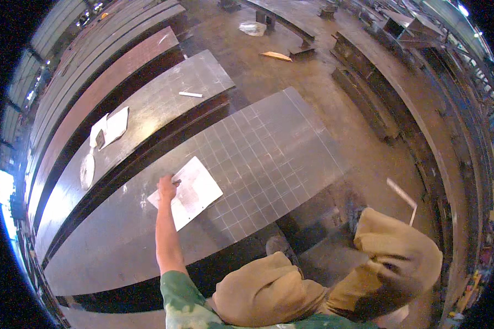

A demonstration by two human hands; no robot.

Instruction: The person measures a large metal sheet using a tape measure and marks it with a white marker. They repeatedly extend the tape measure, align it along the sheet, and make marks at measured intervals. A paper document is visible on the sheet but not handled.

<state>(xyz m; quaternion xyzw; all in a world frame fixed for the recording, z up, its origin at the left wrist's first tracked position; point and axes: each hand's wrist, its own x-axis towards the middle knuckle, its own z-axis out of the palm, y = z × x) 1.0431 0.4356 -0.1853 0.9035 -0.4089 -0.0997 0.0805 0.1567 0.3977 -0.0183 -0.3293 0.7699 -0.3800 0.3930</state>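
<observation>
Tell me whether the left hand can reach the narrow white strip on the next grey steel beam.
Probably, with a lean: nothing stands between the left hand and the narrow white strip, though it lies beyond a long dark gap.

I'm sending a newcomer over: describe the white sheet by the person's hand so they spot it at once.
Find the grey metal slab marked with a clear grid of pale lines. Just left of that grid lies the white sheet, at the person's left hand. Unlike the papers on the next slab, it has that hand over it.
</observation>
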